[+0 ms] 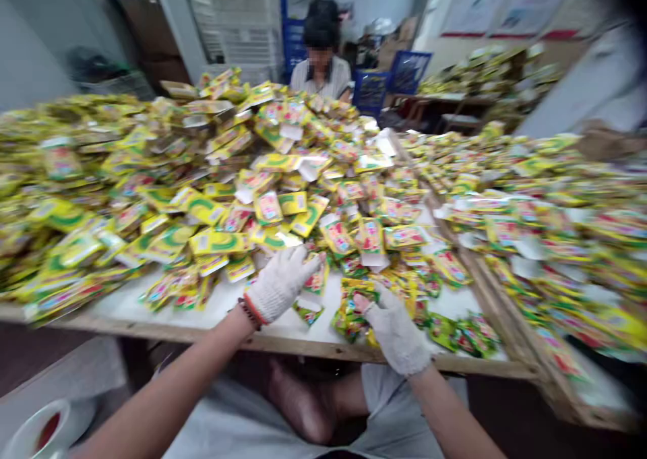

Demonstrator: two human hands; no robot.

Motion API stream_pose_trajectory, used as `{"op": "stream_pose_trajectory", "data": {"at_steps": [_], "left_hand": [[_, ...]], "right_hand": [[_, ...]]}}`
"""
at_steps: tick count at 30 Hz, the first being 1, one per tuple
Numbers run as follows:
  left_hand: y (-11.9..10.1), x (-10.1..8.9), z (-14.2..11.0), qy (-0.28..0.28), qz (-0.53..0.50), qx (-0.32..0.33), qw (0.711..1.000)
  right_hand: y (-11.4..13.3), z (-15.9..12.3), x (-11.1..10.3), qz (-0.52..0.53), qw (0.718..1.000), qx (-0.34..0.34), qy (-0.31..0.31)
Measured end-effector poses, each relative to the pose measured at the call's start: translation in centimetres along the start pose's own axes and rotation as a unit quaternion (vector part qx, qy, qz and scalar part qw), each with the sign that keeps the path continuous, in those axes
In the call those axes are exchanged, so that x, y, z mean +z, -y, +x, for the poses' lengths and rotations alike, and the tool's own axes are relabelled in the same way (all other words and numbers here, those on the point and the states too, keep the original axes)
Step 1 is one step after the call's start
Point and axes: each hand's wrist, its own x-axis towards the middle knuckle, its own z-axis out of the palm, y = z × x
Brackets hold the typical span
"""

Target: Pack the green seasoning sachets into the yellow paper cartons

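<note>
My left hand, in a white knitted glove, is closed around the side of a small printed carton. The carton's white flap points toward me, and a green sachet lies just below it. My right hand, also gloved but with a bare thumb tip, pinches shiny green and yellow sachets near the table's front edge. More loose sachets lie to the right of that hand. Several yellow cartons with white flaps lie just beyond both hands. Blur hides the finer print.
A large heap of yellow cartons covers the table's left and back. A wooden divider strip separates it from another carton pile on the right. Across the table sits a person. A white cup stands at lower left.
</note>
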Motion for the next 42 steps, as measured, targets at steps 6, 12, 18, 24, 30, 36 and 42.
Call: {"op": "stream_pose_trajectory", "data": {"at_steps": [6, 12, 18, 24, 30, 36, 42], "left_hand": [[1.4, 1.6, 4.4, 0.068, 0.159, 0.231, 0.958], [0.6, -0.5, 3.9, 0.033, 0.127, 0.130, 0.983], [-3.5, -0.4, -0.8, 0.008, 0.028, -0.064, 0.998], [-4.6, 0.4, -3.9, 0.020, -0.048, -0.167, 0.985], [-4.6, 0.4, -4.8, 0.026, -0.077, -0.175, 0.981], [-5.0, 0.3, -4.9, 0.016, -0.071, -0.133, 0.988], [-6.3, 1.6, -5.0, 0.000, -0.070, -0.141, 0.988]], "right_hand": [[-1.0, -0.5, -1.1, 0.058, 0.998, 0.024, 0.008], [-1.1, 0.1, -1.5, 0.024, 0.997, -0.027, -0.068], [-0.4, 1.5, -0.1, 0.061, 0.987, -0.023, -0.145], [-1.0, 1.1, 1.0, -0.100, 0.989, -0.052, -0.097], [-0.3, 0.7, 1.4, -0.115, 0.988, -0.058, -0.079], [-0.8, 1.0, 1.7, -0.252, 0.958, -0.134, -0.034], [0.1, 1.4, 3.0, -0.330, 0.923, -0.175, -0.092]]}}
